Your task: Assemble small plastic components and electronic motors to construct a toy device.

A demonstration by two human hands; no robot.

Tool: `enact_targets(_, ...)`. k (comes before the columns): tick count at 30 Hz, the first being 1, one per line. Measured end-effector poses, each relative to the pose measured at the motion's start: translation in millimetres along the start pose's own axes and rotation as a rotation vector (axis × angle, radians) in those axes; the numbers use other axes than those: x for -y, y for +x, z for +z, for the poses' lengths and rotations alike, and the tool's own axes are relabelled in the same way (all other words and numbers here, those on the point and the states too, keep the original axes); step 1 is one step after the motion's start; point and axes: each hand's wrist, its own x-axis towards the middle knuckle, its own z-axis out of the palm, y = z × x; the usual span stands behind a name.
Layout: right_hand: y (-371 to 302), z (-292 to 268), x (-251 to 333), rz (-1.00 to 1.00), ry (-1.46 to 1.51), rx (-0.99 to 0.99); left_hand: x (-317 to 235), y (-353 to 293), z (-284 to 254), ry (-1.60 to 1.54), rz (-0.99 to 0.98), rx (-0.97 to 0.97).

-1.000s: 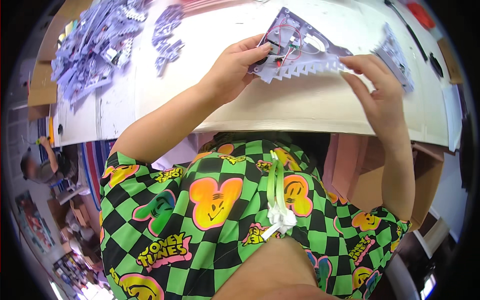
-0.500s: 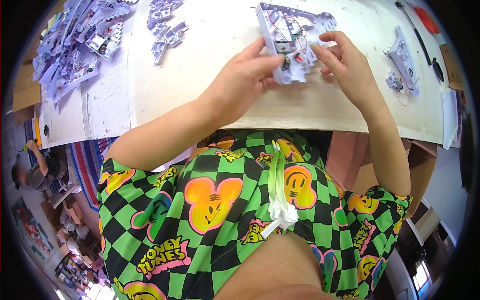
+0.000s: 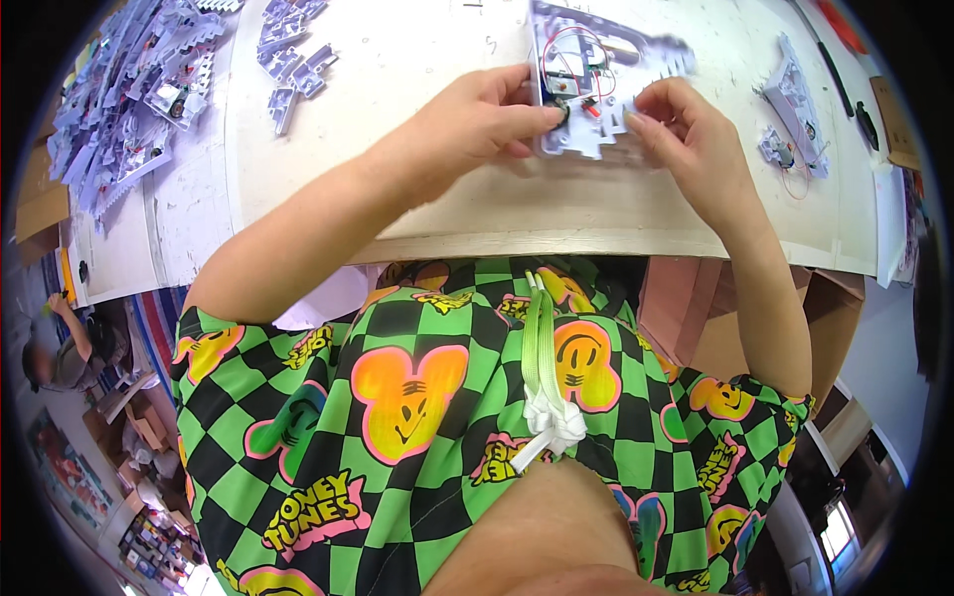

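Observation:
A white plastic housing (image 3: 606, 129) with a ribbed lower edge is held slightly tilted over the table's middle. Thin red wires (image 3: 574, 33), a small metal-cased motor (image 3: 562, 86) and a red part (image 3: 590, 103) sit inside it. My left hand (image 3: 477, 124) is closed round its left side, thumb laid over a dark round part near the lower corner. At the opposite edge is my right hand (image 3: 693, 144), its fingers curled and thumb and forefinger pinched together. What lies between those fingertips is too small and blurred to name.
To the left lies a large heap of similar white housings (image 3: 124, 119), with several small white pieces (image 3: 288, 70) beside it. Another housing (image 3: 800, 109) with a wired motor (image 3: 777, 149) rests at right, near a black rod (image 3: 830, 74). Below the table stands an open cardboard box (image 3: 735, 318). A person (image 3: 70, 343) is at far left.
The housing has turned a little and its inside faces me more squarely. My right thumb and forefinger have drawn closer together at its edge. The whole view has shifted slightly.

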Motion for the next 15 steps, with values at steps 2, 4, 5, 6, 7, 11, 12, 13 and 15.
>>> enact_targets(2,-4,4,10,-0.007,-0.128,0.058,-10,0,-14,0.151,0.009,0.025)
enact_targets(4,-1,0,20,-0.062,-0.192,0.042,-19,6,-23,0.372,0.010,0.009)
enact_targets(5,3,-2,26,-0.120,-0.258,0.022,-19,8,-27,0.373,0.009,0.005)
enact_targets(6,12,-3,28,-0.292,-0.294,-0.077,-21,11,-30,0.413,0.016,-0.020)
enact_targets(7,22,-2,32,-0.300,-0.292,-0.077,-23,14,-34,0.455,0.026,-0.048)
enact_targets(11,52,16,57,-0.700,-0.340,-0.159,-26,-8,-41,0.718,0.097,-0.142)
enact_targets(12,57,20,51,-0.686,-0.437,-0.136,-18,-4,-40,0.726,0.173,-0.129)
enact_targets(13,67,24,36,-0.649,-0.545,-0.129,0,14,-38,0.737,0.257,-0.090)
enact_targets(15,60,31,24,-0.603,-0.687,-0.109,18,13,-30,0.651,0.495,-0.132)
